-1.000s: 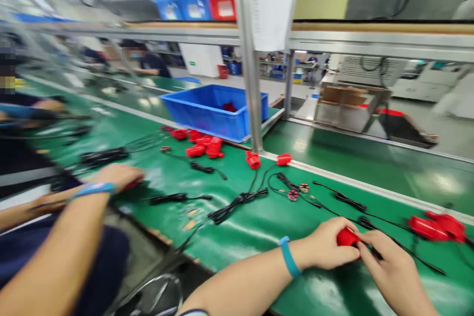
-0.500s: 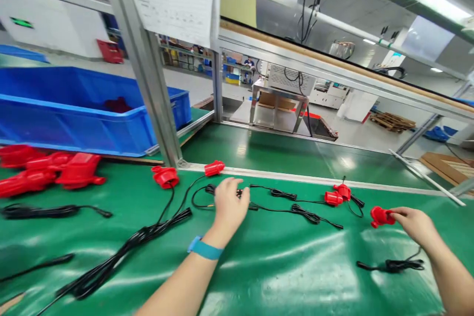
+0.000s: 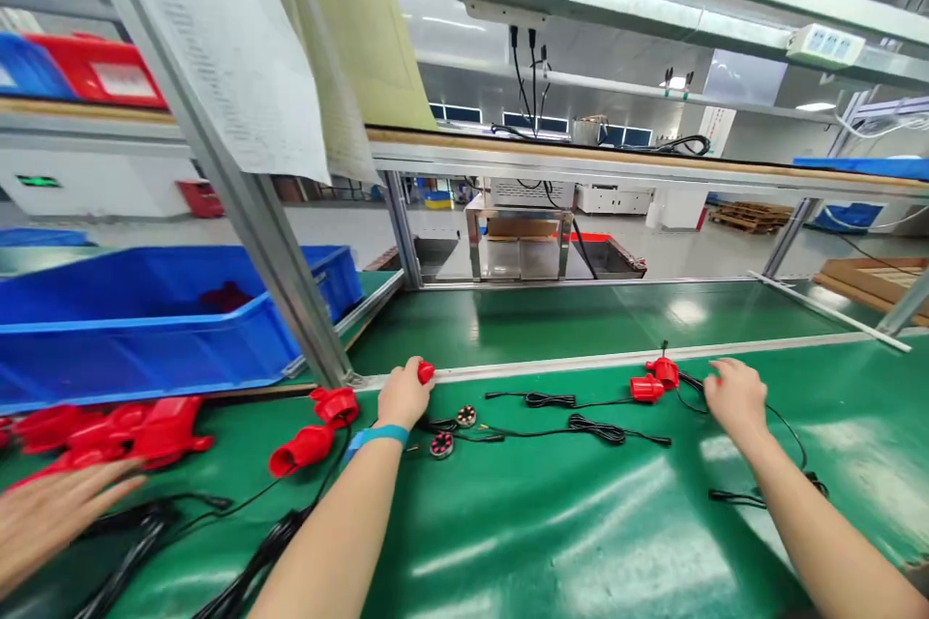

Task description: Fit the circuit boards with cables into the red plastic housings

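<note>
The left hand's fingers (image 3: 416, 367) are closed around a small red part (image 3: 425, 371), only its end showing, above the table's far edge strip and close to the metal post (image 3: 290, 242). The left hand (image 3: 402, 397) wears a blue-green wristband (image 3: 392, 434). The right hand (image 3: 736, 398), nearer the table's right end, has its fingers bent; whether they hold anything cannot be told. A black cable (image 3: 793, 432) runs from beside this hand toward a coil by the near edge.

Just left of the right hand, a pair of red housings (image 3: 646, 389) lies near the far edge, with black cable around them. Between the hands rest two coiled cables (image 3: 596, 426) and, just beside the left wrist, a beige disc (image 3: 465, 416) and a pink-and-black disc (image 3: 441, 445). Left of that wrist lie two more red housings (image 3: 301, 451), cables trailing from them.

Work seems partway: some housings appear cabled, while both discs and at least one cable end lie loose. Toward the far left corner, a pile of red housings (image 3: 166, 430) sits before a blue bin (image 3: 145, 348), which has something dark red inside. Another person's hand (image 3: 65, 513) reaches over the left end of the table (image 3: 581, 513).
</note>
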`<state>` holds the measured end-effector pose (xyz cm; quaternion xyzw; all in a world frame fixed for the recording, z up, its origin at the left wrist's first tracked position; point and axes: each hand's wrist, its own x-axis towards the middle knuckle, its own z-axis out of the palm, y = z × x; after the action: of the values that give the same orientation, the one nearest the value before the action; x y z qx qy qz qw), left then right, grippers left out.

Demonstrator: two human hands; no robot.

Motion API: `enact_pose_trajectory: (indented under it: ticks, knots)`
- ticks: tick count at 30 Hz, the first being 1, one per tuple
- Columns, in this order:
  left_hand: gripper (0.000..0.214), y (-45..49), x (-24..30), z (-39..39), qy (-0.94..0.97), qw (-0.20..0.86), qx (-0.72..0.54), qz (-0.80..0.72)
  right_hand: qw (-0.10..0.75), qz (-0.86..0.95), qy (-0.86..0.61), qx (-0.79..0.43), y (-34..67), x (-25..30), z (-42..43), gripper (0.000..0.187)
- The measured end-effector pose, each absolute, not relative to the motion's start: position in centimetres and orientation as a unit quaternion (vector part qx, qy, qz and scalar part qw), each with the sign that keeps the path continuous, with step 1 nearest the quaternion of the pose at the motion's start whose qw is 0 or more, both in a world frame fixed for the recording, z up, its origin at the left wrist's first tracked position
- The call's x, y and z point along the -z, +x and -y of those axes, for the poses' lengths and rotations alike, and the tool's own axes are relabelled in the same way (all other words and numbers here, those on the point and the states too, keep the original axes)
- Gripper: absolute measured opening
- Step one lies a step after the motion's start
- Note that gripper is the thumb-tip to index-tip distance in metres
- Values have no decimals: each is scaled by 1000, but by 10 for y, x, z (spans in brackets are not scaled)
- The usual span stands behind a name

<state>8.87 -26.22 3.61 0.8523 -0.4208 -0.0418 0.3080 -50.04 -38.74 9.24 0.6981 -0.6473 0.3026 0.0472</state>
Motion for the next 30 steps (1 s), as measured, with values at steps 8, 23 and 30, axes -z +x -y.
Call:
enact_pose_trajectory:
  ticks: [8,23,30]
  knots:
    - [65,22,-45,251,829,439,-16,346,-111,299,922,-217,-289,-40,288,25]
    - [59,42,-21,205,838,424,-28,343,-162,289,924,-191,-143,-20,289,16]
    - [73,27,-25,201,852,387,-8,353,-210,275,887,-306,-187,-35,291,13]
